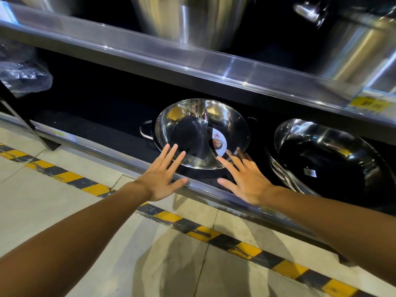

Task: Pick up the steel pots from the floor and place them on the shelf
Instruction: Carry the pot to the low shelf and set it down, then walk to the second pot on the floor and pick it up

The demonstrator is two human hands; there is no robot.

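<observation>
A shallow steel pot (pixel 188 116) with a curved divider, two side handles and a round sticker sits on the bottom shelf (pixel 128 159), tilted toward me. My left hand (pixel 161 176) is spread flat at its near left rim, fingertips touching or almost touching the steel. My right hand (pixel 244 179) is spread at the near right rim, over the shelf's front edge. Neither hand grips anything. A stack of wide steel pots (pixel 325 159) leans on the same shelf to the right.
The upper shelf (pixel 192 67) overhangs the pots and carries large steel stockpots (pixel 192 20). A plastic-wrapped dark item (pixel 23 71) lies at the far left. Yellow-and-black hazard tape (pixel 201 232) runs along the tiled floor in front of the shelf.
</observation>
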